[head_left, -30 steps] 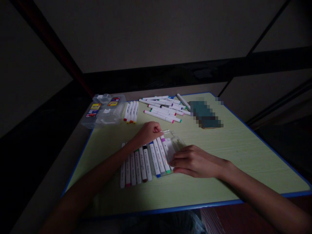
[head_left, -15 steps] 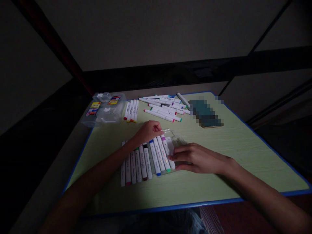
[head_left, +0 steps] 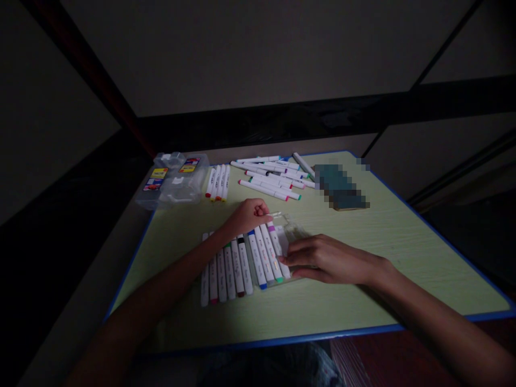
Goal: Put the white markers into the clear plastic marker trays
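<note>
White markers lie side by side on a clear plastic sleeve (head_left: 300,231) in front of me. My left hand (head_left: 253,213) is closed at the sleeve's far edge, thumb and fingertips against the plastic just above a purple-banded marker (head_left: 274,244). From the right, my right hand (head_left: 322,258) curls its fingers around the rightmost white marker (head_left: 284,258), at the end of the row; the thumb is near its lower end. To the left, under my left forearm, a second group of markers (head_left: 228,274) lies in a row, some tops hidden.
Behind the hands lies a loose pile of markers (head_left: 270,185). Several upright-lying markers (head_left: 218,183) stand in a short row beside a clear plastic case (head_left: 173,183) with labels. A blurred dark phone-like object (head_left: 341,185) is at right. The pale table (head_left: 363,312) has a blue edge.
Almost nothing differs. My right hand has shifted very slightly up at the rightmost marker; my left hand stays at the sleeve's far edge.
</note>
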A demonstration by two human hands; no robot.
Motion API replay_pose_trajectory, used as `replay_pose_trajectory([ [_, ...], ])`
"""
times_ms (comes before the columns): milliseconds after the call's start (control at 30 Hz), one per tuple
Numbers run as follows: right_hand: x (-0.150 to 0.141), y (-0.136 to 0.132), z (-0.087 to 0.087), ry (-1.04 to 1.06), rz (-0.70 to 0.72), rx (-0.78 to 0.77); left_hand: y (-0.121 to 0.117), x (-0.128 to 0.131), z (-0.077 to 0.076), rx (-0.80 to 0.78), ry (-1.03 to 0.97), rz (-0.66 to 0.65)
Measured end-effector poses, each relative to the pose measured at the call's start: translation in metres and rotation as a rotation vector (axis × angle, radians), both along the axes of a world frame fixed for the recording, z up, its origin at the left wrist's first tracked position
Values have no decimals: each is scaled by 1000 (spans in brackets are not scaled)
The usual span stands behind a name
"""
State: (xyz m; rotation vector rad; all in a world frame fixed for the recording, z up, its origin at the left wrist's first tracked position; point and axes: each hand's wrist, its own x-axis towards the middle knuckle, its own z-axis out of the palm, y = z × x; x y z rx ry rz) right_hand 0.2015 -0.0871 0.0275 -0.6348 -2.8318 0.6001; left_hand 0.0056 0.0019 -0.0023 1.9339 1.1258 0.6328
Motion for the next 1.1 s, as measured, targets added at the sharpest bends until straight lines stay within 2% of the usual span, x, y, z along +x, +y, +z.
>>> replay_pose_trajectory([
  [267, 2, 0, 0, -27, 6, -15, 1, 0, 2, -44, 2, -16],
  [700, 1, 0, -1, -74, 31, 94, -7, 1, 8, -30, -18, 90],
  [1100, 2, -1, -1, -75, 37, 89, -5, 0, 6, -18, -24, 87],
])
